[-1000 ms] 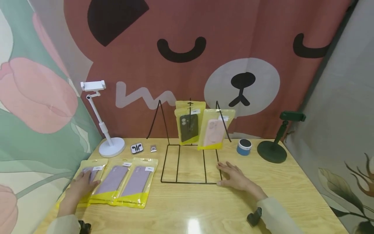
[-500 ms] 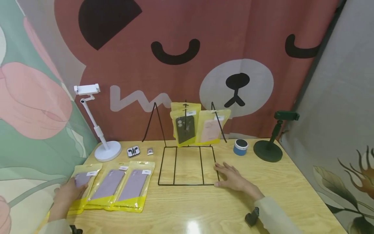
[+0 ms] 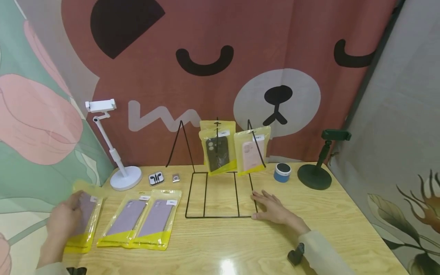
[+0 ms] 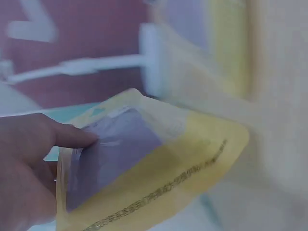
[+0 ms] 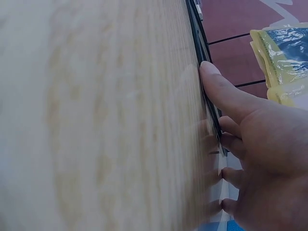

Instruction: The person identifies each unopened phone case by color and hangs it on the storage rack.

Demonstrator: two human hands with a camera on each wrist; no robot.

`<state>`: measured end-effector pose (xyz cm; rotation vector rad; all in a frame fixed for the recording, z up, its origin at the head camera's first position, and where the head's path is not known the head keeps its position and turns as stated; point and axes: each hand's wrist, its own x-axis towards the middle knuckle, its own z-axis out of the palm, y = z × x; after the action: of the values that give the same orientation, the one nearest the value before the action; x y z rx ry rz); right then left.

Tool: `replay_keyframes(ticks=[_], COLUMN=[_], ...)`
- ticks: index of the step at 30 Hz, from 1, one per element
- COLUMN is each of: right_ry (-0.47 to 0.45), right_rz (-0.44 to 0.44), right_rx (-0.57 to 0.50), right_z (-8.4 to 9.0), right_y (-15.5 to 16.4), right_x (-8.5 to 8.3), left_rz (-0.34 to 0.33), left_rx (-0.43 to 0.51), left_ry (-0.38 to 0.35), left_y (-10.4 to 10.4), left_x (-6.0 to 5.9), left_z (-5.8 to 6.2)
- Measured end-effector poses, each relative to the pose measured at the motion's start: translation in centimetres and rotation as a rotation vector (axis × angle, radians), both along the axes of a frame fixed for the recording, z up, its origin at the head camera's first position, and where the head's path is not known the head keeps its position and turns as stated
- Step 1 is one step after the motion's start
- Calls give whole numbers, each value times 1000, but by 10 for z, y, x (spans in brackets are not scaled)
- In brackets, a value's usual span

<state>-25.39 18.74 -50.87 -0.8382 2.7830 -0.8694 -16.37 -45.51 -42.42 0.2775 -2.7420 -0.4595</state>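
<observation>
My left hand [image 3: 62, 223] pinches a yellow-edged clear pouch [image 3: 86, 217] with a purple phone case in it, at the table's left edge. In the left wrist view the thumb presses the front of the purple case [image 4: 113, 139], and the other fingers are mostly hidden behind the pouch. My right hand [image 3: 275, 211] rests with extended fingers at the front right corner of a black wire display rack [image 3: 220, 217]. On the rack hang pouches with a black phone case [image 3: 219, 154] and a pink phone case [image 3: 252, 154].
Two more purple-case pouches [image 3: 127, 217] [image 3: 158, 217] lie overlapping on the table. Behind them are boxed earphones [image 3: 156, 178], a small silver player [image 3: 176, 178] and a white phone stand [image 3: 125, 178]. A blue-and-white cylinder [image 3: 282, 173] and a dark green stand [image 3: 314, 177] are at the right.
The left hand has drawn the leftmost pouch left, away from the other two, and tilted it up. The right hand stays at the rack. The hanging pink-case pouch has swung.
</observation>
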Motion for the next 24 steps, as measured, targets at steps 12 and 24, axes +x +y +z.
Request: replay_keyframes(ticks=[12,24], right_ry=[6,-1], right_rz=[0,3], right_rx=[-11,2], right_z=[4,3], right_y=[1,-1], right_x=[2,2], left_rz=[-436,-769], left_rx=[839,878], left_ry=[448,253], left_y=[110,178], left_x=[48,23], left_z=[94,62])
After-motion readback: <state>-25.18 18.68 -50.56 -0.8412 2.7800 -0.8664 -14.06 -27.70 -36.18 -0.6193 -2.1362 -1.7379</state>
